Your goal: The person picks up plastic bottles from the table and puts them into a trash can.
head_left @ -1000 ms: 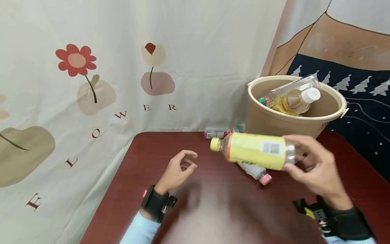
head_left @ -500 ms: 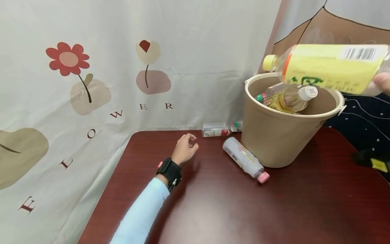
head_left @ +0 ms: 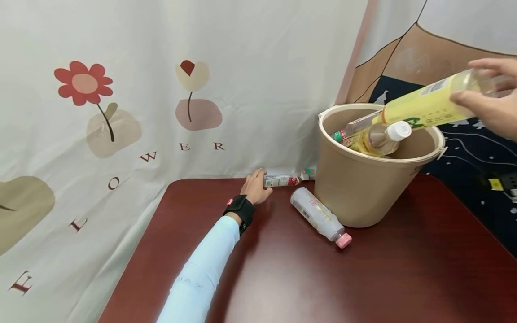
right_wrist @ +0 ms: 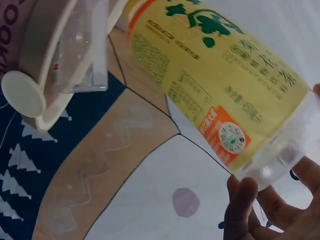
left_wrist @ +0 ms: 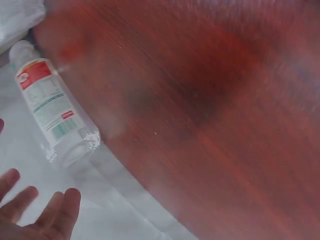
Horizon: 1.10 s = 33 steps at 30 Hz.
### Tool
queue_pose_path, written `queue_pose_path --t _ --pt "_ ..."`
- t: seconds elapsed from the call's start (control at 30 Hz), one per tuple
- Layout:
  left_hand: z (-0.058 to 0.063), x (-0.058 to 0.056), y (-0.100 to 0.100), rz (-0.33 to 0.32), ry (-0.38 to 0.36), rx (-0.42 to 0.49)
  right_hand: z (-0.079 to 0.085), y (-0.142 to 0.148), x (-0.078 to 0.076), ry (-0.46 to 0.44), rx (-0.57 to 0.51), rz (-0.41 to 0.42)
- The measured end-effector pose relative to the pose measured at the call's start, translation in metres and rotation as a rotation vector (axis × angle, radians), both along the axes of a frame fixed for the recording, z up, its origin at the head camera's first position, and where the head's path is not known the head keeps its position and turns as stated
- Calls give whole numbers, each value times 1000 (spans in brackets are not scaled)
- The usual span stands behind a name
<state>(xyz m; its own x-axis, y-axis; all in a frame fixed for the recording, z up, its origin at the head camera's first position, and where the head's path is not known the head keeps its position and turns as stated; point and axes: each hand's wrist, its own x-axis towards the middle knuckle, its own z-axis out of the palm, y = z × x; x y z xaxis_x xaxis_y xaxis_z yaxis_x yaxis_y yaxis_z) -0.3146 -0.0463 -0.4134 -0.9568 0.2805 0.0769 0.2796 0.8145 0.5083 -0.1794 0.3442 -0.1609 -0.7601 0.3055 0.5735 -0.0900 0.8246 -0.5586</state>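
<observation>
My right hand (head_left: pixel 498 103) grips a clear plastic bottle with a yellow label (head_left: pixel 430 102) by its base, thumb and fingers on either side. Its neck end tilts down over the mouth of the beige bucket (head_left: pixel 351 195); the cap is hidden behind the bottles there. At the table's back edge, my left hand (head_left: pixel 254 188) reaches to the base end of a clear bottle with a red and white label (head_left: pixel 281 181), which lies on its side. The left wrist view shows spread fingers (left_wrist: pixel 70 210) just short of that bottle's base.
A white-capped bottle (head_left: pixel 379 140) and a clear green-capped bottle (head_left: pixel 361 123) stick up inside the bucket. On the table (head_left: pixel 282 278), a white-wrapped bottle with a pink cap (head_left: pixel 319 214) lies against the bucket's foot. A printed curtain (head_left: pixel 250 80) hangs behind.
My right hand has carried the yellow-labelled bottle up and right, then tipped its neck down over the bucket. My left hand has moved forward to the clear bottle at the back edge.
</observation>
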Motion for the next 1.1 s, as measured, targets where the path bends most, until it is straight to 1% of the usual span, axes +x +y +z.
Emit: queue_pose_path --t 0.1,0.13,0.17,0.23,0.33,0.37,0.43,0.6,0.7,0.77,0.9,1.03,1.1 --pt "-4 -7 5 -54 -8 -49 -1 -2 5 -169 116 -6" --pt "-6 -7 5 -66 -12 -66 -3 -2 5 -216 140 4" --pt "-9 -7 5 -74 -15 -83 -6 -3 6 -247 170 4" --pt "-15 -8 4 -77 -10 -108 -10 -4 6 -263 168 12" --pt "-21 -8 4 -70 2 -146 -15 -3 11 -210 125 -3" --pt "-23 -9 5 -65 17 -159 -16 -3 13 -194 112 -2" --pt "-24 -10 6 -57 58 -193 -17 -2 15 -179 94 5" --pt "-21 -14 15 -49 212 -315 -22 -1 18 -169 92 15" --pt "-22 -12 16 -37 283 -370 -26 -3 19 -166 87 25" --pt "-23 -11 16 -19 309 -368 -28 -5 19 -163 82 38" --pt "-25 -8 14 10 321 -293 -32 -8 24 -136 81 66" --pt "-28 -7 10 -13 331 -226 -38 -13 34 -73 100 63" --pt "-33 -6 6 -28 311 -199 -43 -18 40 -25 114 63"
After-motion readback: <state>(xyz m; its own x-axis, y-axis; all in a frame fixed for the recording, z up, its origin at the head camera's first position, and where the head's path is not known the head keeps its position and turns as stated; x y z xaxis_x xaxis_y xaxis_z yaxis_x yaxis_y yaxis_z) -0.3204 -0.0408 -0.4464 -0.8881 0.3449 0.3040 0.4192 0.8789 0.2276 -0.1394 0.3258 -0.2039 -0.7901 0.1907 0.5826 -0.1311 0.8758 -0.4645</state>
